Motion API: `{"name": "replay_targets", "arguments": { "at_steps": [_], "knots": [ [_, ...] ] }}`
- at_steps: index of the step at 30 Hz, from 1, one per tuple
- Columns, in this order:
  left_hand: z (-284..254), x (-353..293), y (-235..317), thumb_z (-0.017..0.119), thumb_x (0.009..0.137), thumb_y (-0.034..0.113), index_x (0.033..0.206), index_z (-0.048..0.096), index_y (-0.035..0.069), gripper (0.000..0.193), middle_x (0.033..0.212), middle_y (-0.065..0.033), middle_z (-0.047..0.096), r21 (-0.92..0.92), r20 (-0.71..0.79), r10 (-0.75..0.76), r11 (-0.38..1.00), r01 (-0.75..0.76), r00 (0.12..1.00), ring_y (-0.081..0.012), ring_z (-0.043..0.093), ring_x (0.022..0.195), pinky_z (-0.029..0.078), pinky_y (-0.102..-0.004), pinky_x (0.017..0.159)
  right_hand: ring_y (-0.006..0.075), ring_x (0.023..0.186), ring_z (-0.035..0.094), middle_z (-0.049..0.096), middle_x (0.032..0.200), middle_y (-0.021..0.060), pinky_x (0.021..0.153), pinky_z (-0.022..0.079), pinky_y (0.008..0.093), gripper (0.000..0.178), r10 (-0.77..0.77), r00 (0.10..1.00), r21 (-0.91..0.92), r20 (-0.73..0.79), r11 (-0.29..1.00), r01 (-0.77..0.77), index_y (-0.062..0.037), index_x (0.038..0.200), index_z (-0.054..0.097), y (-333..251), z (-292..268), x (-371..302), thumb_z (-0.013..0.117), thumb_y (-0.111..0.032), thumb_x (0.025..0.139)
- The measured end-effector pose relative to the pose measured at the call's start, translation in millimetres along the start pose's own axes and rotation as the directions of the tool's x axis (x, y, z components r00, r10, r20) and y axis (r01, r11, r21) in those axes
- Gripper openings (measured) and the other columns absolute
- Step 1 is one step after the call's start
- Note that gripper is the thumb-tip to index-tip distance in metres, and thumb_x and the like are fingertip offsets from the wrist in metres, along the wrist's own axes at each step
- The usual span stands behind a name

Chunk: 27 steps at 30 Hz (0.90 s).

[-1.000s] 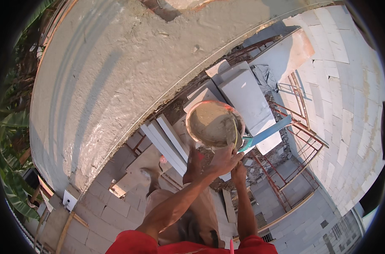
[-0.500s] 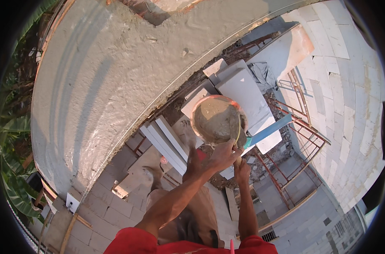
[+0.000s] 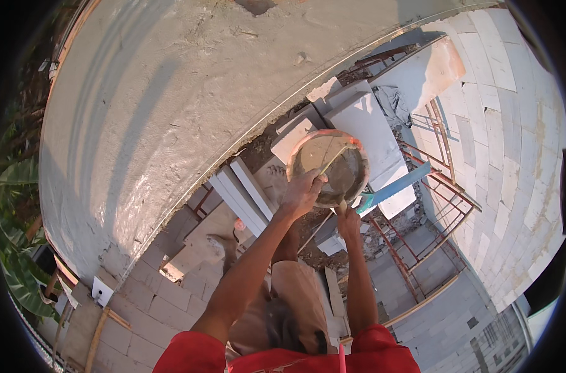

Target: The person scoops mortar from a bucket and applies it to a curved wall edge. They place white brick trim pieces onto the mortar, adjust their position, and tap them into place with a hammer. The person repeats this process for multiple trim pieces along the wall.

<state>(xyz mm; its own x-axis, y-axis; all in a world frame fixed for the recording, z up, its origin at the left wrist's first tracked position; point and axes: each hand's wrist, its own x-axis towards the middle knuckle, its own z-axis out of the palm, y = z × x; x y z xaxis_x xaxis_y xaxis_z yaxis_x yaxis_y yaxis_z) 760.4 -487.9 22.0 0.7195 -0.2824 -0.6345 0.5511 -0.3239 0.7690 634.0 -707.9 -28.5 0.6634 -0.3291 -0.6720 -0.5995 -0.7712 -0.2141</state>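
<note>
In front of me is a round bucket [image 3: 293,163] with an orange-stained rim, holding wet grey mortar [image 3: 314,151]. My left hand [image 3: 304,191] is closed round the bucket's thin yellowish handle [image 3: 338,156], which slants across the opening to the far right rim. Beside it, at the bucket's near edge, my right hand [image 3: 347,222] grips the wooden-looking handle of a trowel [image 3: 343,206]. The trowel's blade dips into the mortar and cannot be made out clearly. Just right of my right hand lies a handsaw [image 3: 398,184] with a teal grip and bluish blade.
A broad surface of wet grey mortar [image 3: 165,118] spreads across the upper left, edged by a taut string. Pale blocks [image 3: 370,133] are stacked beyond the bucket, with more slabs [image 3: 236,199] near my feet. Rusty metal scaffolding [image 3: 432,217] stands before the block wall [image 3: 507,137] at right.
My left hand has moved left, and the bucket's handle has swung from the right side to lie across the opening. My right hand has shifted slightly down and left with the trowel.
</note>
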Motion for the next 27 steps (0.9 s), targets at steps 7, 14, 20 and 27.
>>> {"name": "replay_targets", "arguments": {
  "at_steps": [7,14,20,27],
  "knots": [
    [-36,22,-37,0.055,0.102,0.035,0.128,0.066,0.011,0.037,0.108,-0.0201,0.075,0.159,-0.266,0.005,0.986,0.039,0.964,-0.0421,0.07,0.104,0.053,-0.0522,0.093,0.013,0.057,0.059,0.056,0.069,0.0029,0.049,0.048,0.0299,0.041,0.133,0.887,0.681,0.442,0.593,-0.429,-0.0066,0.095,0.06,-1,7,-8,0.066,-0.047,0.101],
    [-44,12,-52,0.058,0.101,0.037,0.133,0.064,0.011,0.042,0.12,-0.0171,0.074,0.035,-0.297,-0.042,0.998,0.055,0.954,-0.0389,0.07,0.112,0.053,-0.0494,0.099,0.0128,0.048,0.056,0.056,0.063,0.0015,0.042,0.044,0.0303,0.029,0.089,0.929,0.682,0.359,0.654,-0.327,-0.0062,0.086,0.059,35,6,-75,0.077,-0.026,0.095],
    [-33,-12,-93,0.058,0.101,0.039,0.131,0.065,0.008,0.044,0.116,-0.0176,0.075,-0.099,-0.363,-0.136,0.989,0.107,0.922,-0.0353,0.071,0.112,0.053,-0.0471,0.097,0.0118,0.048,0.056,0.056,0.061,0.0012,0.042,0.044,0.0305,0.029,0.073,0.954,0.672,0.291,0.694,-0.258,-0.0047,0.079,0.058,49,-8,-75,0.08,-0.018,0.09],
    [-45,-131,-204,0.059,0.098,0.045,0.124,0.069,0.011,0.043,0.107,-0.0184,0.076,-0.17,-0.358,-0.311,0.949,0.266,0.881,-0.037,0.071,0.108,0.054,-0.047,0.093,0.0136,0.059,0.059,0.06,0.065,0.0019,0.054,0.046,0.0346,0.027,-0.133,0.977,0.543,0.165,0.839,0.022,-0.0007,0.085,0.065,23,-74,-116,0.086,-0.017,0.08]
  ]
}}
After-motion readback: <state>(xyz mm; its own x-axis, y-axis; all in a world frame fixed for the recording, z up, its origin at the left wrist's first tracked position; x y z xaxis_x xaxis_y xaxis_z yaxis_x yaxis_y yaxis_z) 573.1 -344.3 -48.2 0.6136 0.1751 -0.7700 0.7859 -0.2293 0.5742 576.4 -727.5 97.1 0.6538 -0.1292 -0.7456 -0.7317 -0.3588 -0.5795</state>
